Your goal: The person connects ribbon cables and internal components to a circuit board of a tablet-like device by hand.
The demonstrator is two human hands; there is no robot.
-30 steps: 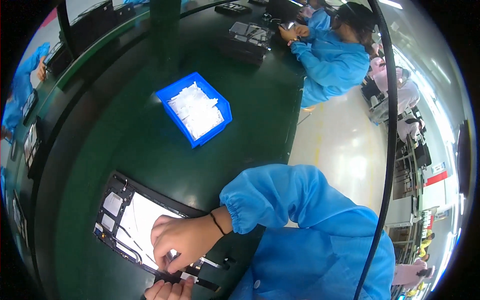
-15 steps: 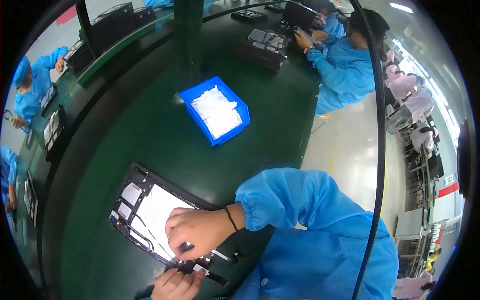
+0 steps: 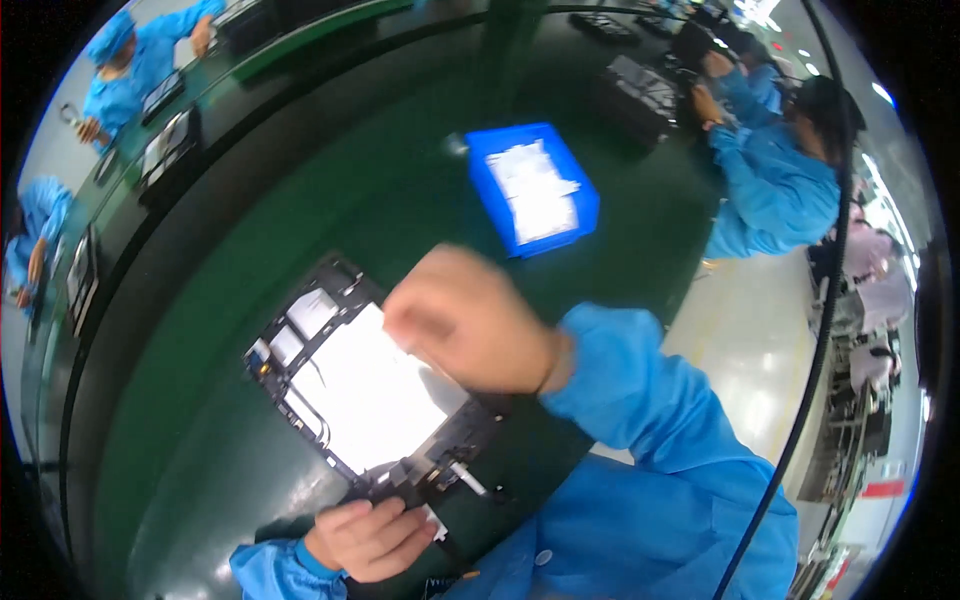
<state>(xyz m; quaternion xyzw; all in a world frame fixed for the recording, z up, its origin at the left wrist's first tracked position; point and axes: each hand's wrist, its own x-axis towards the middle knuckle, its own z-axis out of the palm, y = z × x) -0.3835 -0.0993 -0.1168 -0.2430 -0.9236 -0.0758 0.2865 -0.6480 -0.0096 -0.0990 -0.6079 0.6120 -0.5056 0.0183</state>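
An opened tablet-like device [image 3: 335, 430] with a black frame lies tilted on the green table, a large bright white panel filling its middle. Small silver-white blocks [image 3: 312, 312] and thin black cables line its far-left end. My left hand [image 3: 370, 540] has its fingers curled at the device's near edge, seemingly gripping it. Beside those fingers is a small white tab [image 3: 435, 522]; a pale flex strip [image 3: 468, 478] sticks out from the near-right corner. Smeared by motion, my right hand [image 3: 470, 320] is raised over the device's right side, its fingers unclear.
A blue bin [image 3: 590, 205] full of white flat pieces stands beyond the device. Farther back is a stack of dark device parts [image 3: 640, 95], near a co-worker in blue [image 3: 775, 185]. More devices [image 3: 170, 155] lie along the left line by other co-workers. A black cord [image 3: 838, 260] crosses the right side.
My right hand has lifted from the device's near end and moved up and to the right. My left hand stays at the near edge. The whole view has shifted and turned.
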